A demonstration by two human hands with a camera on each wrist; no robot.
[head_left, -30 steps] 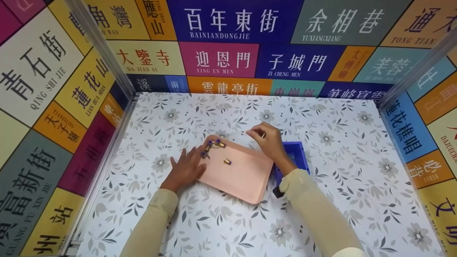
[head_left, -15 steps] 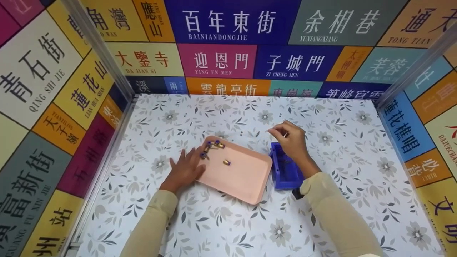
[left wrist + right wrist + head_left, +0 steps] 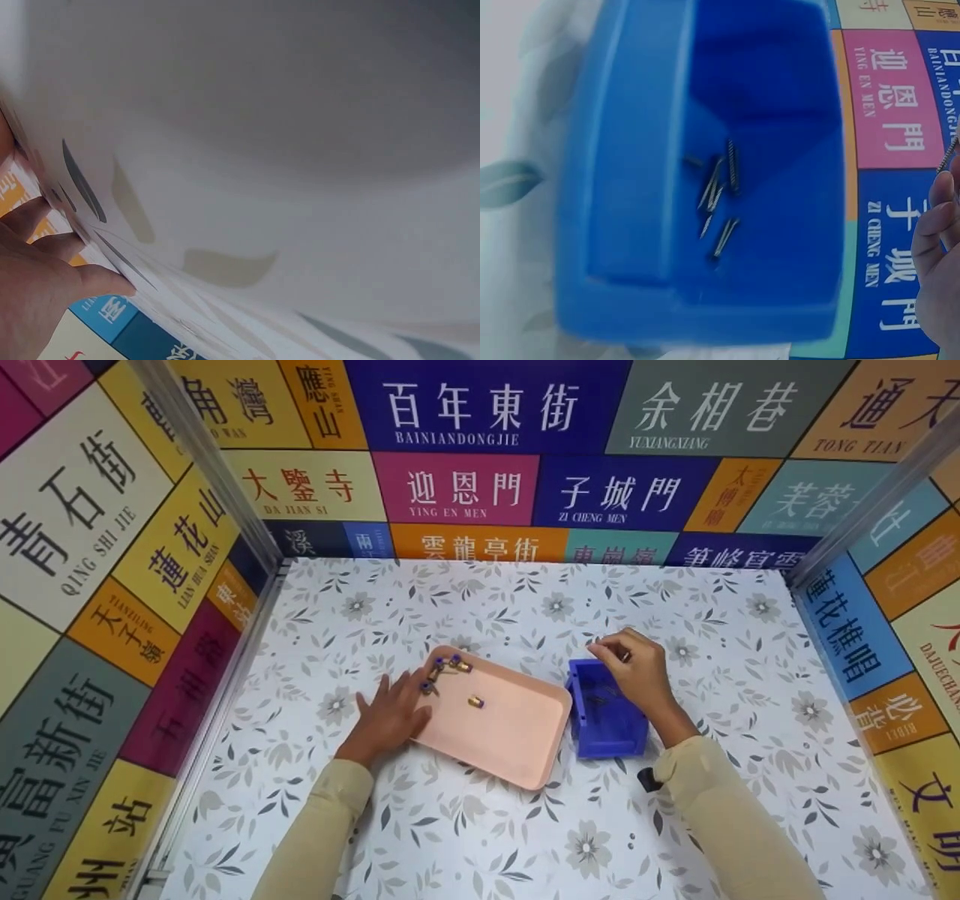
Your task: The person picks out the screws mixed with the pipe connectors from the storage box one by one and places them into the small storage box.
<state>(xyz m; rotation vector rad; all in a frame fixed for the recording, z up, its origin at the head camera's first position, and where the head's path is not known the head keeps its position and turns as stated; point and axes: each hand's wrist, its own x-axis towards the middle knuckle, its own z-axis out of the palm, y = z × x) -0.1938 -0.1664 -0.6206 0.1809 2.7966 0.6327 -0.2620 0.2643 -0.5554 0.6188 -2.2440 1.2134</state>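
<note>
My right hand point(image 3: 639, 667) is raised over the far right edge of the blue bin point(image 3: 609, 749). In the right wrist view its fingers pinch a threaded screw point(image 3: 948, 154) at the right edge of the picture. Several dark screws point(image 3: 721, 238) lie on the bin's floor. My left hand point(image 3: 390, 716) rests with fingers spread at the left side of the pink tray point(image 3: 502, 735). Small brass fittings with blue ends point(image 3: 462, 665) are grouped in the tray's far left corner, and a single brass fitting point(image 3: 476, 702) lies nearer its middle.
The bin stands close to the tray's right side on a table covered in leaf-patterned cloth point(image 3: 450, 840). Panels with street names point(image 3: 465, 487) wall in the back and both sides. A dark band point(image 3: 649, 780) shows under the right sleeve.
My right hand has moved rightward from above the tray's far right corner to over the bin, still pinching the screw. The left hand stays at the tray's edge.
</note>
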